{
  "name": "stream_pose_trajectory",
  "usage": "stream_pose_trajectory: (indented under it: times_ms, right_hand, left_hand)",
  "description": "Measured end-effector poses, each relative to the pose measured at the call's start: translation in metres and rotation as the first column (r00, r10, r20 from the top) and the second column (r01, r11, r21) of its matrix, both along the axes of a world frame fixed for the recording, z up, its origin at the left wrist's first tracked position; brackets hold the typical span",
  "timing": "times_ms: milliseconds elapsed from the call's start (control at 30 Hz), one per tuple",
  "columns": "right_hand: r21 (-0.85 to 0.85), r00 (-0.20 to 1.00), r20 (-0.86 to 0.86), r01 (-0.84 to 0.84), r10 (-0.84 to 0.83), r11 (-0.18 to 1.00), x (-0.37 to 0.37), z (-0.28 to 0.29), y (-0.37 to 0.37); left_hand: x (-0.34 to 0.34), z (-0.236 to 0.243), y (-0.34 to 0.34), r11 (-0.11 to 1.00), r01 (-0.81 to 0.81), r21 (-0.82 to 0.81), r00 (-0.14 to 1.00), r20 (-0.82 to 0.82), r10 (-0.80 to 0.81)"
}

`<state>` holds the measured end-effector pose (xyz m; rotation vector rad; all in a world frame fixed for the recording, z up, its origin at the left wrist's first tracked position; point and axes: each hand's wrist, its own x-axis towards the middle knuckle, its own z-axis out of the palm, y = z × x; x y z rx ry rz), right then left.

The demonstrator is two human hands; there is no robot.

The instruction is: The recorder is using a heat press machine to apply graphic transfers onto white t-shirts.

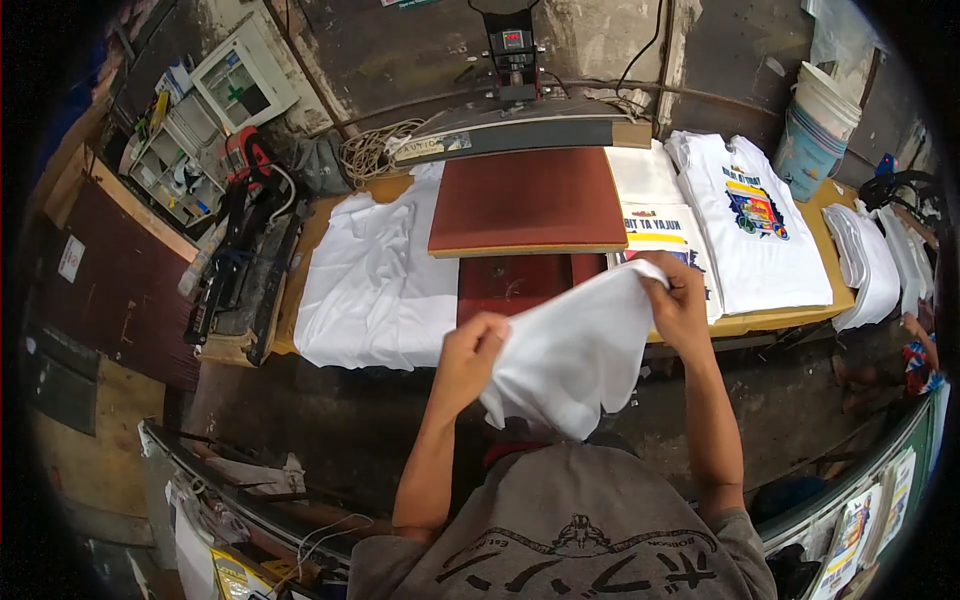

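Between the fingers [678, 272] | white cloth [575, 345] | top edge taut | bottom wavy

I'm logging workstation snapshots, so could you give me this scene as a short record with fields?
Left hand: grips one edge of a thin white fabric sheet
Right hand: grips its upper right corner
Sheet: spans both hands, lower part hanging loose
Beyond the sheet: flat red-brown rectangular pad
Left of pad: rumpled white cloth
Right of pad: white fabric shirt with colourful print
Behind shirt, right: round blue-and-white bucket
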<state>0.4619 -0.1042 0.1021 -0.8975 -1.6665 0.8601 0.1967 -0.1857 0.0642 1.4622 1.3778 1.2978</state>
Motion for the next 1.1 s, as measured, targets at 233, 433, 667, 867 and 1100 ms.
stream_pose_trajectory:
  times_ms: [233, 433, 667, 867, 1100]
  right_hand:
    - [0.132, 0.979, 0.204, -0.047, 0.019, 0.990, 0.037, 0.005, -0.004]
    - [0.303, 0.888, 0.334, 0.216, -0.316, 0.928, 0.036, -0.006, 0.002]
    - [-0.035, 0.991, -0.043, 0.129, -0.130, 0.991, 0.067, -0.091, 0.041]
    - [0.050, 0.924, 0.322, 0.200, -0.206, 0.978, 0.022, -0.153, 0.094]
    - [-0.195, 0.979, 0.130, 0.180, -0.157, 0.964, -0.002, -0.156, 0.115]
  left_hand:
    - [-0.056, -0.008, 0.004, 0.949, -0.282, 0.141, 0.671, -0.678, 0.300]
    - [-0.091, 0.011, 0.010, 0.917, -0.370, 0.147, 0.727, -0.569, 0.384]
    - [-0.130, -0.057, 0.045, 0.961, -0.213, -0.176, 0.967, -0.175, 0.183]
    - [-0.157, -0.117, 0.129, 0.947, -0.302, 0.112, 0.936, -0.154, 0.317]
    - [-0.138, -0.136, 0.152, 0.980, -0.191, 0.053, 0.959, -0.201, 0.198]
